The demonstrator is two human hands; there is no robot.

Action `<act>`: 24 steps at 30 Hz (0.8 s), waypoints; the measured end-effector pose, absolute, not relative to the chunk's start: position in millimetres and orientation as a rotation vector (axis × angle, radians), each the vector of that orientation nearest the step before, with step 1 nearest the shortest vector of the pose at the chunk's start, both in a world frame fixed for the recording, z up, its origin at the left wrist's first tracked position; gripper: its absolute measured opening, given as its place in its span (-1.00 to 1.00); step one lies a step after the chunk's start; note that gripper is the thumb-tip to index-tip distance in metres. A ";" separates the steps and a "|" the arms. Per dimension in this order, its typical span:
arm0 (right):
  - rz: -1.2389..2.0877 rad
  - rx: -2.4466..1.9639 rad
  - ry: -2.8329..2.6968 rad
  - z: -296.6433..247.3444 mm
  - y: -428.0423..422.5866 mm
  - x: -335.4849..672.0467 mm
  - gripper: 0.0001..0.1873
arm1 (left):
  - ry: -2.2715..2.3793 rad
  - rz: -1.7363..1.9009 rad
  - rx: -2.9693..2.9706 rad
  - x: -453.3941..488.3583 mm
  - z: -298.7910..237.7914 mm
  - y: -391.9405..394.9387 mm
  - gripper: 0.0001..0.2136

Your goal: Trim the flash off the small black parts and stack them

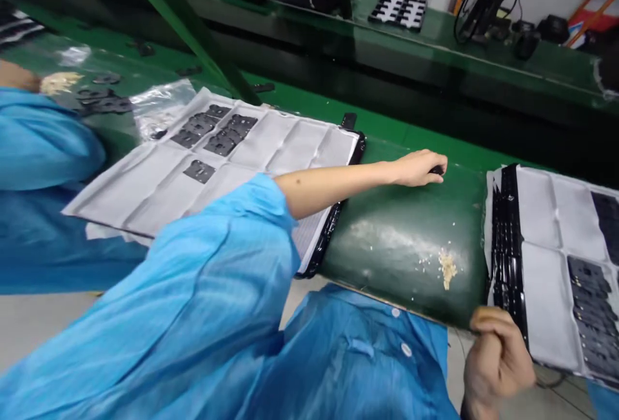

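Observation:
My left hand (418, 168) is stretched out over the green mat (387, 226), its fingers curled round a small black part (438, 170) that is mostly hidden. My right hand (503, 352) is closed near the table's front edge, beside the right-hand tray stack; whatever its fingers may hold does not show. Between the hands lies a small heap of tiny pale pieces (447, 270), with some scattered around it. Under my left forearm is a white-lined tray (285, 136) divided into compartments. Several flat black parts (231, 135) rest in its far left section.
At right stands a stack of black trays (507, 246), its white-lined top holding black parts (592, 310). A co-worker's blue sleeve (43, 142) is at left, near loose black parts (104, 102) and a plastic bag (162, 107). A green post (188, 26) slants behind the tray.

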State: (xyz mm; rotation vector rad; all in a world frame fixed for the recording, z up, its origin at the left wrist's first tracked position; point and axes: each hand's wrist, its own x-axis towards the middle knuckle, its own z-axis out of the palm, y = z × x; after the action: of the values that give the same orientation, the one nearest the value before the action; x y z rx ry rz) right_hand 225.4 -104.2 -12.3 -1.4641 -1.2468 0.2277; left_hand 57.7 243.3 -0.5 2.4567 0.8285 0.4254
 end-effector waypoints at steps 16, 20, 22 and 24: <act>0.339 -1.666 -1.638 -88.6 -47.1 218.5 -0.26 | 1.771 0.195 2.388 -7.0 -69.9 -17.0 -0.08; 0.571 -1.512 -1.493 -84.0 -27.9 224.8 -0.26 | 1.454 0.333 2.530 75.3 -77.5 -39.8 -0.16; 0.594 -1.424 -1.305 -79.4 -25.8 239.7 -0.28 | 1.326 0.421 2.537 106.8 -76.1 -37.7 -0.25; 0.528 -1.356 -1.175 -75.3 -30.4 254.1 -0.29 | 1.249 0.539 2.480 122.5 -73.8 -25.2 -0.32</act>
State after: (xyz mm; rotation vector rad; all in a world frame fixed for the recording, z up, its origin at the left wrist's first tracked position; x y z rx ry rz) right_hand 254.1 -30.4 -75.3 -1.3563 -1.1748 0.5281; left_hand 122.5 -25.2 -73.8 2.4799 1.2486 0.5395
